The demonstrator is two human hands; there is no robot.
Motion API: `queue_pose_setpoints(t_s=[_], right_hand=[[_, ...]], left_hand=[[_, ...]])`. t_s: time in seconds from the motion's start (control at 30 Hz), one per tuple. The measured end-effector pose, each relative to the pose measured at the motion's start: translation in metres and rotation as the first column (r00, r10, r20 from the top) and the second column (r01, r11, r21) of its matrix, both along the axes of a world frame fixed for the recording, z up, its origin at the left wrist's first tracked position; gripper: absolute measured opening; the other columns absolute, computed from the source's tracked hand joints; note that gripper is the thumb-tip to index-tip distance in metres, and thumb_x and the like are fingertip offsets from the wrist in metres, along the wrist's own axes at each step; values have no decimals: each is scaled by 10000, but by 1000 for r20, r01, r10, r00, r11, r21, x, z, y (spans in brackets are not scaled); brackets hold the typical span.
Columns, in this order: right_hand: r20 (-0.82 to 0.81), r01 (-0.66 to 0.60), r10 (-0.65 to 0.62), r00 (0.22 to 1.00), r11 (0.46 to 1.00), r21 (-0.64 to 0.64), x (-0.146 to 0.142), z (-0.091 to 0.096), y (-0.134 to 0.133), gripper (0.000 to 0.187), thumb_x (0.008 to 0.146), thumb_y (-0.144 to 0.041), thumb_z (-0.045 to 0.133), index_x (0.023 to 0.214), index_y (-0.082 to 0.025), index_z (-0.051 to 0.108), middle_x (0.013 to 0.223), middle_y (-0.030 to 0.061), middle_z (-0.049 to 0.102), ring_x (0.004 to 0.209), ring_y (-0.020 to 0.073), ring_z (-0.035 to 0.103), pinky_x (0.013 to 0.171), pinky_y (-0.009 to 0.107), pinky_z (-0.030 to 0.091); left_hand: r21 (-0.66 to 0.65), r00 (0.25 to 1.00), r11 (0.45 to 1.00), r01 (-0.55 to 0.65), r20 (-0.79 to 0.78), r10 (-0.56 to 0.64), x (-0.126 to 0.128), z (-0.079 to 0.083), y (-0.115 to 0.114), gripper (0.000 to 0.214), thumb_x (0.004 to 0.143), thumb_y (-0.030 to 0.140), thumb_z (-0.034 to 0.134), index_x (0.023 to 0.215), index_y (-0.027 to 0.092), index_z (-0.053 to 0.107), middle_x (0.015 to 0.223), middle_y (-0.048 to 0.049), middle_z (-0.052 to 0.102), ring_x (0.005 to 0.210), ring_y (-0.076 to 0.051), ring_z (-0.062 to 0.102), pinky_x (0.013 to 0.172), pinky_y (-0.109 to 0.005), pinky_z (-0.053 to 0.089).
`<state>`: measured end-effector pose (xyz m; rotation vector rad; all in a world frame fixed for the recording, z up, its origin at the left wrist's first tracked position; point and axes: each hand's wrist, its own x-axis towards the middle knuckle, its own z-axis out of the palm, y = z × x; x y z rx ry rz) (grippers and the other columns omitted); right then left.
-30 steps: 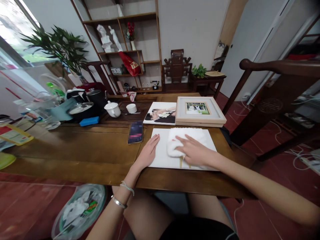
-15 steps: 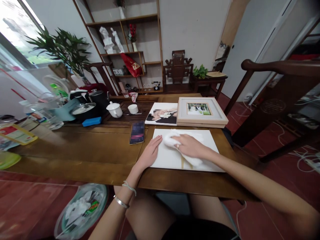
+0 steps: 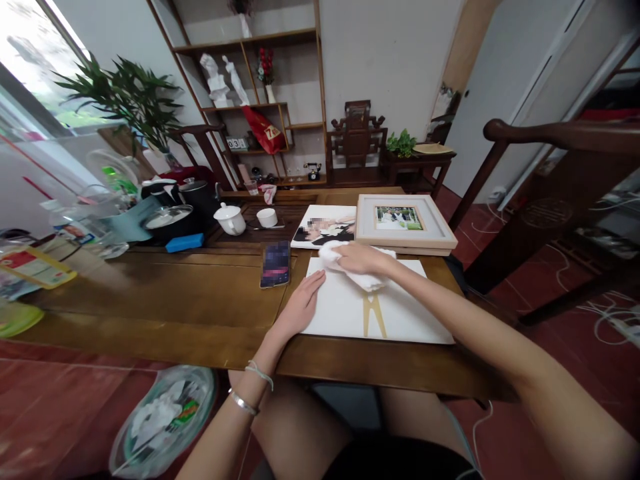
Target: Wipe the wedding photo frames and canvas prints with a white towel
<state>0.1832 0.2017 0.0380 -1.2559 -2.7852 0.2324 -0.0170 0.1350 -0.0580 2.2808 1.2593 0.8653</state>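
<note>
A flat white board [image 3: 335,313] lies on the wooden table in front of me, with a yellowish A-shaped mark [image 3: 373,317] near its front edge. My left hand [image 3: 303,303] rests with fingers stretched out on the board's left edge. Near the far edge, my right hand [image 3: 363,259] grips a white cloth [image 3: 373,279] and presses it against the board. The cloth covers part of the board's upper area. Just left of the board lies a phone [image 3: 275,265].
Behind the board are a photo print [image 3: 320,227] and a light wooden picture frame [image 3: 440,230]. A white lidded teapot [image 3: 230,220], a small white cup [image 3: 267,217] and a blue block [image 3: 184,243] stand farther left. A bin [image 3: 165,420] sits on the floor at left.
My right hand has moved the cloth away from me, toward the board's far edge, uncovering more of the yellowish mark. My left hand has stayed in place.
</note>
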Motion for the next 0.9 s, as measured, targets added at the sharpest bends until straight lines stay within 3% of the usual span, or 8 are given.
queue_pose_setpoints(t_s=[0.2,0.33,0.43,0.57,0.63,0.73,0.83,0.9], right_hand=[[9,252,-252,968,967,-42,93,-5,-32,490,887,-210,321,1346,-156,484,1337,108,552,1169,278,520,929,376,413],[11,349,-349,937,937,-33,128,-11,-70,457,895,-228,313,1295,-141,515,1226,156,586,1152,297,519,944,416,402],[10,318,-317,948,948,-37,128,-16,-114,446,828,-161,375,1239,-157,549,1184,163,575,1101,297,541,947,432,401],[-56,105,-109,992,992,-66,113,-22,-155,506,710,-75,434,1171,-211,593,1271,135,500,1167,277,487,979,406,392],[-85,110,-113,990,993,-42,108,-26,-148,506,727,-89,434,1201,-191,579,1276,150,488,1174,283,475,985,421,392],[-90,147,-142,986,988,51,104,-33,-108,509,744,-103,439,1236,-139,563,1290,176,499,1233,306,424,1022,467,357],[-67,107,-98,993,985,136,101,-39,-71,470,742,-121,466,1193,-138,596,1301,172,531,1334,329,315,1092,572,202],[-51,66,-58,997,986,154,101,-43,-64,459,737,-128,475,1177,-139,608,1309,190,535,1363,340,280,1084,645,118]], left_hand=[[9,1000,1000,-7,15,7,0,-3,0,448,926,177,331,1337,196,510,1445,-76,470,1374,-200,387,1175,-467,258],[16,1000,1000,-12,-5,12,1,-3,0,453,927,171,315,1336,177,510,1444,-88,470,1377,-200,381,1178,-462,252],[7,1000,1000,-8,-16,8,1,-3,0,458,925,164,313,1340,171,505,1451,-95,459,1381,-203,374,1176,-466,255],[11,1000,1000,4,-21,-4,0,-4,0,461,924,163,315,1348,180,497,1455,-90,454,1385,-204,366,1178,-470,246],[11,1000,1000,6,-23,-6,0,-4,0,462,925,166,314,1349,174,497,1456,-93,452,1389,-206,359,1184,-467,233],[0,1000,1000,6,-24,-6,0,-2,0,461,929,171,308,1350,170,496,1458,-98,449,1390,-207,358,1184,-464,232],[-14,1000,1000,9,-24,-9,0,0,-1,454,934,178,312,1347,162,499,1457,-107,448,1387,-212,363,1183,-468,234],[-11,1000,1000,11,-20,-11,0,0,0,453,935,176,316,1351,172,494,1458,-100,448,1387,-209,362,1183,-474,229]])
